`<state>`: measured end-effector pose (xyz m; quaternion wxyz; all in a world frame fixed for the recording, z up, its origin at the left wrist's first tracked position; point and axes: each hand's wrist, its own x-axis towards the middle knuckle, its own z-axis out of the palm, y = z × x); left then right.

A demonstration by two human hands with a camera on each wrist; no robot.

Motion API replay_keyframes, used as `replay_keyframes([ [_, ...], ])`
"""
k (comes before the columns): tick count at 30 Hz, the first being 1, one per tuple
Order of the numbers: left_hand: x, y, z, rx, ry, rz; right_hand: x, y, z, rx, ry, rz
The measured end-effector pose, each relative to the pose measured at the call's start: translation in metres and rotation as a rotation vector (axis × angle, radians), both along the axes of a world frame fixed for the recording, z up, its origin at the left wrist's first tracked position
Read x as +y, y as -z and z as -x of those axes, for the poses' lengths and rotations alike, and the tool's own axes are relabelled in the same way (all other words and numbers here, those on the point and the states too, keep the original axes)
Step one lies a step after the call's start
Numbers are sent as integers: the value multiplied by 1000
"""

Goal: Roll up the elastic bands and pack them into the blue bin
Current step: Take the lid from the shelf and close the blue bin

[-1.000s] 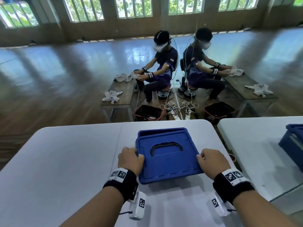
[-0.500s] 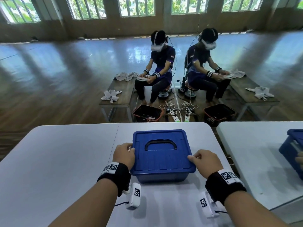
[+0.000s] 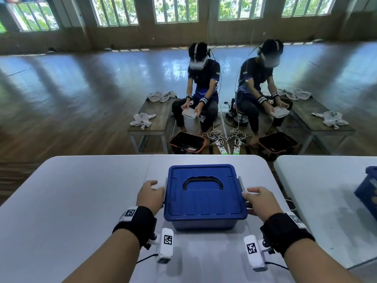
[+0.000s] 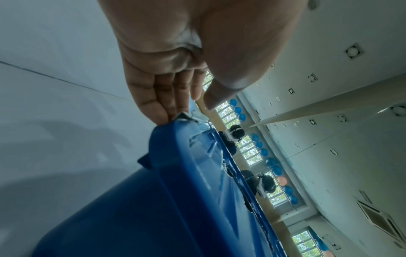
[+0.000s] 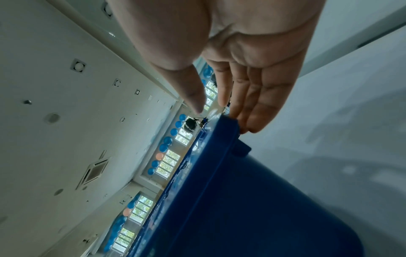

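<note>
Two hands on the lidded bin (image 3: 205,198), table's (image 3: 81,201) near edge.
Left hand (image 3: 150,196) and right hand (image 3: 259,202): fingers straight against its side clips; contents hidden.

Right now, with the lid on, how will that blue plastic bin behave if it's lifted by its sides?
The blue plastic bin looks rigid and should hold its shape. Its squat, flat-based form makes tipping unlikely. The glossy walls may be slippery, so the left hand and right hand should probably hook under the lid rim.

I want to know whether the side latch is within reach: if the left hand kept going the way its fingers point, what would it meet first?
Probably the pale side latch on the blue bin: the left hand already has fingertips at it.
</note>
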<state>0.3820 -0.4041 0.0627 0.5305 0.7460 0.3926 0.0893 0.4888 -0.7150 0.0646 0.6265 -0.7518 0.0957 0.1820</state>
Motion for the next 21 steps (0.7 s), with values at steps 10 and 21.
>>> replay_keyframes([
  [10,7,8,2,-48,39,221,-3,3,-2,189,50,-266],
  [21,2,3,1,1,116,319,-8,2,-8,260,-81,-282],
])
